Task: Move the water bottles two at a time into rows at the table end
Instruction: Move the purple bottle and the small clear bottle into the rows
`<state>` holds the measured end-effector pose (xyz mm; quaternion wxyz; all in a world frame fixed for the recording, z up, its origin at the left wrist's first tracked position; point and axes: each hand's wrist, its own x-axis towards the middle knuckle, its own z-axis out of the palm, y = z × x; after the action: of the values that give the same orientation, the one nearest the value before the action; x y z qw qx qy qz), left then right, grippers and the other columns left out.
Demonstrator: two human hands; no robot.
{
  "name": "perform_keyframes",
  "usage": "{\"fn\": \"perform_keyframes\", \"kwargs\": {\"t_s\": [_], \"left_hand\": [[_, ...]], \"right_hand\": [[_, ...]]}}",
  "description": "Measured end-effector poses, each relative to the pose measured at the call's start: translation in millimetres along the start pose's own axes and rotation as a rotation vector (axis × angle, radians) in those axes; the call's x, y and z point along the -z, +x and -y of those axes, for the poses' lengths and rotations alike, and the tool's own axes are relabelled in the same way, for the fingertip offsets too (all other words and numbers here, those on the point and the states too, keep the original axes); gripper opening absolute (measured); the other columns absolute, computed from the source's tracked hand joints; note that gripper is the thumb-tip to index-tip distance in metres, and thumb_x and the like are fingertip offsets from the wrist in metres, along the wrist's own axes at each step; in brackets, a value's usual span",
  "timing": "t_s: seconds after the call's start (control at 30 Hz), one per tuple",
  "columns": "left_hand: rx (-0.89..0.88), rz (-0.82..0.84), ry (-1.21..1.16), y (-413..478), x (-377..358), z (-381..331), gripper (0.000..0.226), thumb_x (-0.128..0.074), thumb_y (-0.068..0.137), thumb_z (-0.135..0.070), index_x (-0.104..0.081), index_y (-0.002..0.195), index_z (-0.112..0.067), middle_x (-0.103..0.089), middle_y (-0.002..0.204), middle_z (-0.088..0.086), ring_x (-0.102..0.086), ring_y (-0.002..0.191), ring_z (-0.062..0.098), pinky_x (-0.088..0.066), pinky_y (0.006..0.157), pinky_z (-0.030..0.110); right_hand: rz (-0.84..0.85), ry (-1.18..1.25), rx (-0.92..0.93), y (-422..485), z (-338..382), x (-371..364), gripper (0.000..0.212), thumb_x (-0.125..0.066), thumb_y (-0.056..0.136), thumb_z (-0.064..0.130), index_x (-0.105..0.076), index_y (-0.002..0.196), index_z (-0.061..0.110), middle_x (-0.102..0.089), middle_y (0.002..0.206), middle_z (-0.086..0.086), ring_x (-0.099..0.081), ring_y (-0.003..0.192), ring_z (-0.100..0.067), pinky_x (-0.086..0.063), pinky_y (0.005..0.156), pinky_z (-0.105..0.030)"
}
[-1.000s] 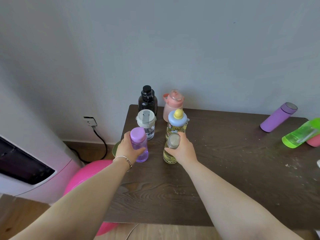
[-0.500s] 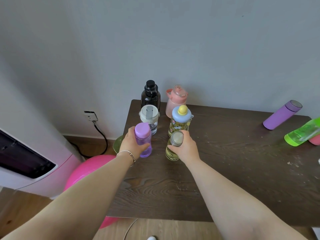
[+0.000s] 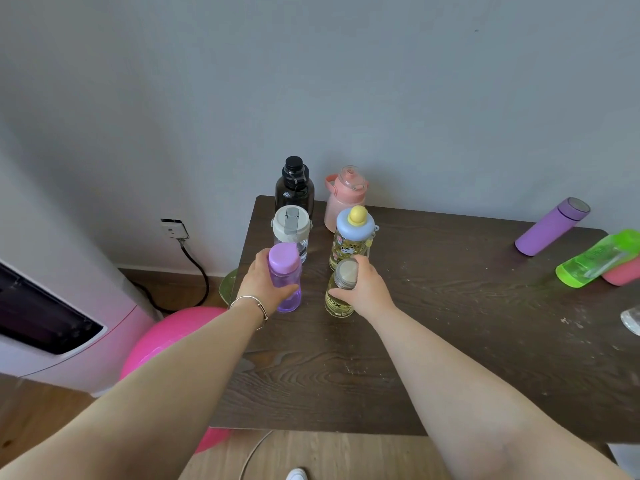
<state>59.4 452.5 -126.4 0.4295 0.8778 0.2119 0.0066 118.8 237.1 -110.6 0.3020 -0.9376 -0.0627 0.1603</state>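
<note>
Two bottles now stand as a third row: left hand (image 3: 264, 286) grasping the purple bottle (image 3: 286, 277), right hand (image 3: 366, 288) the yellow bottle (image 3: 341, 292) (both lowered onto the desk (image 3: 450, 323)).

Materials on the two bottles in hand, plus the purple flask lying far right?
Purple-capped bottle in the left hand: looks like clear tinted plastic, glossy, since the table shows through it; cap opaque matte plastic. Yellow bottle in the right hand: transparent body, glass or hard plastic, can't tell; lid looks brushed metal. Purple flask: opaque matte coating, likely over metal, with a silvery rim.
</note>
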Motion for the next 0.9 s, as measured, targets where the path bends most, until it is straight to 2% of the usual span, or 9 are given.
{"fn": "perform_keyframes", "kwargs": {"t_s": [0.17, 0.27, 0.4, 0.53, 0.63, 0.77, 0.9], "left_hand": [[-0.022, -0.026, 0.026, -6.1, 9.4, -7.4, 0.104, -0.088, 0.060, -0.042, -0.023, 0.141, -0.034, -0.043, 0.142, 0.000, -0.050, 0.122, 0.026, -0.050, 0.097, 0.046], [-0.099, -0.068, 0.096, -12.5, 18.8, -15.8, 0.105, -0.085, 0.065, -0.044, -0.020, 0.146, -0.029, -0.034, 0.149, 0.001, -0.041, 0.131, 0.024, -0.044, 0.105, 0.045], [-0.261, -0.144, 0.295, -21.7, 30.5, -32.2, 0.095, -0.077, 0.075, -0.045, -0.023, 0.149, -0.022, -0.021, 0.158, 0.005, -0.028, 0.140, 0.029, -0.034, 0.111, 0.044], [-0.426, -0.181, 0.456, -36.3, 25.4, -60.4, 0.083, -0.074, 0.079, -0.043, -0.033, 0.146, -0.015, -0.028, 0.154, 0.013, -0.032, 0.136, 0.035, -0.031, 0.110, 0.044], [-0.515, -0.148, 0.570, -48.8, 4.6, -83.3, 0.082, -0.070, 0.080, -0.047, -0.032, 0.147, -0.018, -0.029, 0.154, 0.011, -0.033, 0.135, 0.035, -0.031, 0.111, 0.045], [-0.426, -0.031, 0.622, -75.3, -47.1, -122.0, 0.083, -0.064, 0.083, -0.050, -0.024, 0.150, -0.022, -0.021, 0.158, 0.008, -0.019, 0.144, 0.031, -0.022, 0.115, 0.044], [-0.348, 0.030, 0.698, -105.2, -111.5, -166.8, 0.085, -0.062, 0.084, -0.053, -0.018, 0.151, -0.024, -0.018, 0.158, 0.008, -0.015, 0.145, 0.030, -0.021, 0.117, 0.044]], "right_hand": [[0.087, -0.190, 0.063, -6.4, -5.3, 13.1, 0.109, -0.085, 0.094, 0.037, -0.012, 0.172, 0.016, -0.035, 0.170, -0.014, -0.042, 0.155, -0.035, -0.046, 0.124, -0.051], [0.108, -0.343, 0.111, -14.6, -12.4, 25.0, 0.109, -0.080, 0.098, 0.039, -0.006, 0.174, 0.016, -0.032, 0.173, -0.014, -0.038, 0.157, -0.035, -0.045, 0.123, -0.051], [0.087, -0.522, 0.182, -24.8, -23.9, 44.3, 0.107, -0.077, 0.098, 0.049, -0.010, 0.173, 0.014, -0.037, 0.172, -0.014, -0.039, 0.158, -0.034, -0.042, 0.126, -0.048], [0.020, -0.643, 0.206, -36.8, -43.4, 67.3, 0.093, -0.069, 0.102, 0.052, -0.020, 0.171, 0.013, -0.035, 0.174, -0.011, -0.030, 0.164, -0.032, -0.027, 0.137, -0.049], [-0.034, -0.656, 0.194, -51.2, -68.0, 90.4, 0.082, -0.062, 0.106, 0.052, -0.028, 0.169, 0.014, -0.035, 0.174, -0.009, -0.024, 0.167, -0.030, -0.020, 0.139, -0.049], [-0.094, -0.638, 0.135, -77.4, -117.6, 131.9, 0.075, -0.060, 0.108, 0.051, -0.031, 0.167, 0.014, -0.037, 0.173, -0.008, -0.023, 0.167, -0.030, -0.017, 0.140, -0.049], [-0.143, -0.596, 0.073, -109.5, -179.8, 184.1, 0.073, -0.061, 0.107, 0.050, -0.035, 0.164, 0.013, -0.040, 0.170, -0.008, -0.024, 0.166, -0.029, -0.019, 0.139, -0.048]]}}
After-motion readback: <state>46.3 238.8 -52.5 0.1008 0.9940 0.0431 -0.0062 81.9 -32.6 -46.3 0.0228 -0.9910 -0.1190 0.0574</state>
